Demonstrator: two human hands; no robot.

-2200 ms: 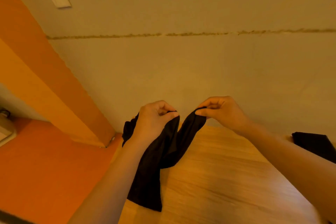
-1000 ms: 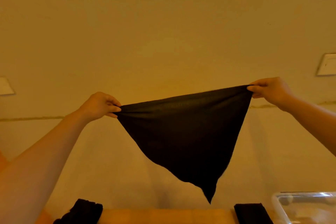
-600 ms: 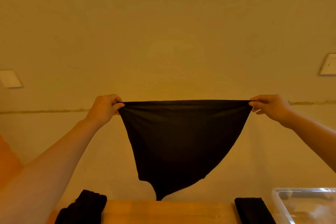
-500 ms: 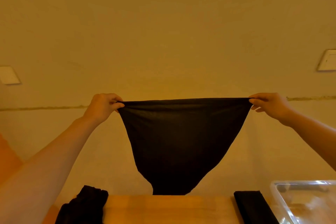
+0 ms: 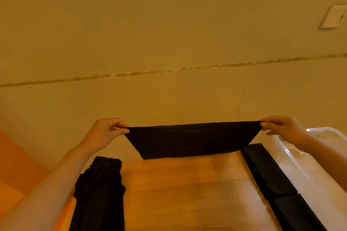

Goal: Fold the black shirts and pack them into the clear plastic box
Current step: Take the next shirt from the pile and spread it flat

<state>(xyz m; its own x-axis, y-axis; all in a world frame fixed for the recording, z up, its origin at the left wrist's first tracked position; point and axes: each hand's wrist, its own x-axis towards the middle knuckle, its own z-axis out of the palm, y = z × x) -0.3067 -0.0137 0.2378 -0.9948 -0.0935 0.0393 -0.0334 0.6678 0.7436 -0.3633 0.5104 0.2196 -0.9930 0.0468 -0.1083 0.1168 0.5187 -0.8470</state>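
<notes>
Holding the black shirt [image 5: 189, 139] stretched over the table's [image 5: 187, 193] far edge, your left hand [image 5: 105, 135] and right hand [image 5: 283, 129] each pinch a top corner. Its long axis runs left to right, and its lower part drops out of sight behind the table edge. Lay it down carelessly and, I judge, that hidden part could snag there and bunch. A crumpled shirt [image 5: 99, 193] lies left; folded shirts [image 5: 272, 180] sit right, beside the clear plastic box [image 5: 323, 137].

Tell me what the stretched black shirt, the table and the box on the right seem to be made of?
Black shirt: thin matte knit fabric, probably; it sags softly between both pinching hands. Table: wood or wood-look laminate, with grain streaks and a slight sheen. Clear plastic box: glossy transparent plastic, with bright glints along its rim.
</notes>
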